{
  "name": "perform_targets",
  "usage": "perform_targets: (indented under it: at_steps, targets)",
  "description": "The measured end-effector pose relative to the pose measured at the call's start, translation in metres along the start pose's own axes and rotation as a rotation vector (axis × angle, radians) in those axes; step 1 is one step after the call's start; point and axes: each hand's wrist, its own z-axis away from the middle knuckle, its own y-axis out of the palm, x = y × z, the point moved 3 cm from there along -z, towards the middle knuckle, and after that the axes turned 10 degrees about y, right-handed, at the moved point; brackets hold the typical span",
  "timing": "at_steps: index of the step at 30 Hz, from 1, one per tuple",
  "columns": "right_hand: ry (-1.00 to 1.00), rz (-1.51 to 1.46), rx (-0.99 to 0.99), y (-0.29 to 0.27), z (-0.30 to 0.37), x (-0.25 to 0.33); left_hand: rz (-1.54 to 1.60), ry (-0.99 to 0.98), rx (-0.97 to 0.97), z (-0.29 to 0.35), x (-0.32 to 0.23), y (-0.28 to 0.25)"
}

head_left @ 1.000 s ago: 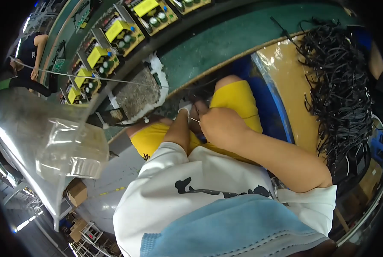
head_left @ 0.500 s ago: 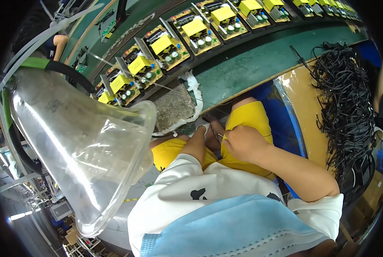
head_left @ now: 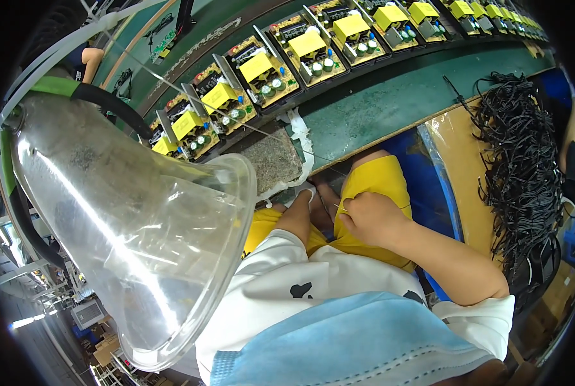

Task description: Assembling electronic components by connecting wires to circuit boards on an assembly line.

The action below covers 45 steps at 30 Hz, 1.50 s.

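My right hand (head_left: 372, 219) is closed in a fist above my yellow shorts (head_left: 378, 183). A thin pale tip shows beside its fingers, too small to name. My left hand (head_left: 326, 201) is low between my knees, in shadow. A white band (head_left: 311, 193) circles that wrist, and the fingers cannot be made out. Beyond both hands is the green workbench (head_left: 358, 116), with a rough grey pad (head_left: 271, 159) at its near edge. White crumpled material (head_left: 300, 132) lies along the pad's side.
Yellow-topped circuit boards (head_left: 306, 44) in black trays form a row along the bench. A clear fume hood (head_left: 139, 225) on a green-and-black hose fills the left side. Black cables (head_left: 519, 167) are heaped over cardboard (head_left: 458, 154) at right. Another person's arm (head_left: 92, 61) shows far left.
The view has shifted slightly, so the boards and pad appear further right. The clear hood looks larger and covers more of my left leg. My right hand stays closed in nearly the same place.
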Motion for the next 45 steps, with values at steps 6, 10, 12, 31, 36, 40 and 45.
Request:
perform_targets:
  at_steps: [6, 10, 12, 31, 36, 40, 45]
  targets:
    - [0.004, 0.033, 0.006, 0.002, 0.0, 0.001, -0.022, 0.004, -0.039, -0.007, -0.008, -0.008]
    - [-0.01, 0.046, -0.011, 0.008, 0.001, -0.002, -0.043, 0.01, -0.065, -0.006, -0.017, -0.015]
    - [-0.012, 0.05, -0.014, 0.01, 0.002, -0.004, -0.051, 0.014, -0.072, -0.002, -0.025, -0.017]
    - [-0.193, 0.022, -0.014, 0.007, -0.013, 0.007, 0.425, -0.278, 0.324, 0.187, 0.115, 0.035]
    - [-0.11, -0.068, 0.029, 0.004, -0.005, -0.006, 0.862, -0.595, 0.376, 0.224, 0.032, -0.009]
    - [-0.159, -0.077, 0.042, 0.004, -0.003, 0.006, -0.211, 0.042, 0.398, 0.213, 0.025, -0.028]
    - [-0.173, -0.041, -0.013, 0.0, -0.006, 0.002, 0.321, 0.144, 0.06, 0.197, 0.017, -0.033]
